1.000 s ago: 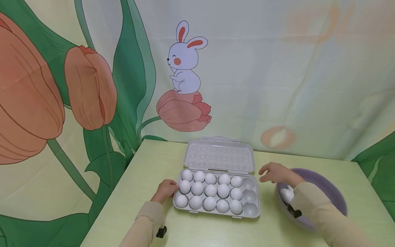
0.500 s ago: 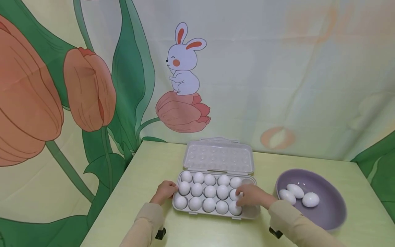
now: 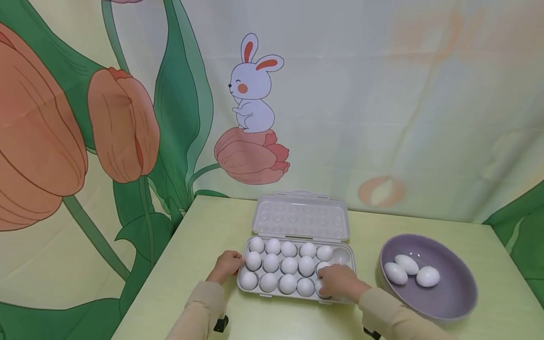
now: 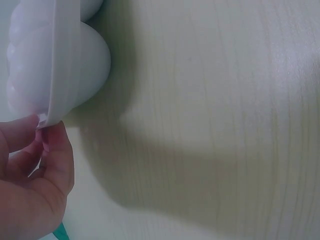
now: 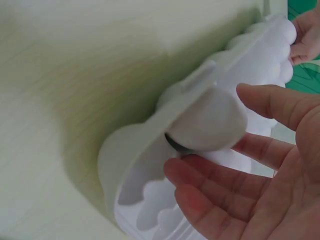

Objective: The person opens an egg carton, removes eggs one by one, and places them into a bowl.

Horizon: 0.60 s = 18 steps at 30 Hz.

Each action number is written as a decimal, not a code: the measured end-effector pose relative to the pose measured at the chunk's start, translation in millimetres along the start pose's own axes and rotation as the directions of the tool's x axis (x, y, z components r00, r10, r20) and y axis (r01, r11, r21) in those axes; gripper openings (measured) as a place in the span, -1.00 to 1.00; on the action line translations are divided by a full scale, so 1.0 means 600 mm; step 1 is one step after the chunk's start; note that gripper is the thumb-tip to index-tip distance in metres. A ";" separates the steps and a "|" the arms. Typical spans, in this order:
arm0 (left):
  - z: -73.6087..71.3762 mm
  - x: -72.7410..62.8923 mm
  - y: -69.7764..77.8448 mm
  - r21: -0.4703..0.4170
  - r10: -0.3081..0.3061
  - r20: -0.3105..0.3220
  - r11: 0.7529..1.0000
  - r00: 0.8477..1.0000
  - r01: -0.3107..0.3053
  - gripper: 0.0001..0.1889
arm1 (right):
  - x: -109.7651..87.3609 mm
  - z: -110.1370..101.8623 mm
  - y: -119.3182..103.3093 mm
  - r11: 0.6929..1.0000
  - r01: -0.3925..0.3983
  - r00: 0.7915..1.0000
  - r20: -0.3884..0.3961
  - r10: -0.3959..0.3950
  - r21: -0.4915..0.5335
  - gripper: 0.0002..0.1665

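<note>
A grey plastic egg carton (image 3: 275, 291) lies with its lid (image 3: 301, 217) flipped back, white eggs (image 3: 289, 265) filling most of its cups. My left hand (image 3: 226, 265) pinches the left rim; in the left wrist view, the thumb and fingers (image 4: 59, 165) meet around the carton's edge. Over the front right part of the carton is my right hand (image 3: 340, 281). Its thumb and fingers surround the last egg (image 5: 207, 122) of the front row, which sits in its cup. The right hand covers part of the right-hand column of cups.
To the right of the carton stands a purple bowl (image 3: 452, 297) with three white eggs (image 3: 428, 276) in it. The table (image 3: 212, 212) backs onto a cloth (image 3: 331, 118) printed with tulips and a rabbit.
My right hand has come left from beside the bowl to the carton's front right egg, its fingers now around it. The left hand has stayed at the rim.
</note>
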<state>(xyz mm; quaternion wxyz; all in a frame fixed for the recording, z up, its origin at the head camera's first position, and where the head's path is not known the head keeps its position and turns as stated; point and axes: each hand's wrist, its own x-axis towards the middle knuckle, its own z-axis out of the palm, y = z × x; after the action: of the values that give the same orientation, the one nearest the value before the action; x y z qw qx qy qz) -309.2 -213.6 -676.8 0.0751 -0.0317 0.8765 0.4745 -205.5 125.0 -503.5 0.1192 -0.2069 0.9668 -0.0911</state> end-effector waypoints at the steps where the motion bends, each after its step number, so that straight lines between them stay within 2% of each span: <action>1: -0.003 -0.008 0.010 -0.001 0.002 0.005 1.000 1.000 -0.002 -0.80 | -0.001 0.002 -0.001 1.000 0.006 1.000 -0.017 -0.007 -0.024 -0.86; 2: 0.005 0.006 -0.007 0.002 -0.016 0.009 1.000 1.000 0.016 -0.78 | -0.002 0.005 -0.003 0.999 0.006 0.999 -0.036 -0.007 -0.040 -0.84; 3: 0.006 0.008 -0.011 0.000 0.005 0.003 1.000 1.000 -0.005 -0.80 | -0.003 0.007 -0.004 0.999 0.003 0.998 -0.055 -0.006 -0.051 -0.82; 5: 0.006 0.007 -0.008 0.008 -0.007 0.002 1.000 1.000 0.007 -0.81 | -0.003 0.012 -0.007 0.998 -0.011 0.997 -0.080 0.005 -0.068 -0.80; 6: 0.003 -0.001 0.006 0.015 -0.037 0.003 0.999 0.999 0.037 -0.80 | -0.002 0.016 -0.008 0.998 -0.018 0.996 -0.088 0.012 -0.066 -0.80; 7: 0.001 -0.009 0.018 0.015 -0.042 -0.003 0.999 0.999 0.042 -0.81 | -0.002 0.018 -0.009 0.998 -0.025 0.995 -0.096 0.019 -0.064 -0.78; 9: -0.008 -0.037 0.059 0.010 -0.059 -0.020 0.998 0.998 0.059 -0.85 | -0.001 0.024 -0.010 0.998 -0.040 0.995 -0.096 0.035 -0.052 -0.79; 12: -0.031 -0.105 0.159 0.013 -0.144 -0.040 0.989 0.989 0.144 -0.85 | 0.001 0.031 -0.011 0.998 -0.053 0.994 -0.098 0.050 -0.029 -0.79; 14: -0.044 -0.140 0.206 0.016 -0.147 -0.046 0.989 0.988 0.148 -0.85 | 0.001 0.033 -0.012 0.998 -0.054 0.994 -0.099 0.052 -0.020 -0.80; 16: -0.052 -0.162 0.235 0.023 -0.147 -0.042 0.989 0.988 0.148 -0.84 | 0.001 0.035 -0.013 0.999 -0.049 0.993 -0.105 0.047 -0.020 -0.80; 18: -0.054 -0.169 0.243 0.033 -0.134 -0.042 0.990 0.990 0.136 -0.84 | 0.002 0.037 -0.014 0.999 -0.048 0.994 -0.102 0.046 -0.020 -0.81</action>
<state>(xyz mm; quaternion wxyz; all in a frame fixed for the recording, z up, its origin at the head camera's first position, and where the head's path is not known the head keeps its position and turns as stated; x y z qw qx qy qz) -230.7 -162.7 -522.2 0.0903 -0.0990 0.8819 0.4520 -197.1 114.1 -522.7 0.0696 -0.1806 0.9771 -0.0880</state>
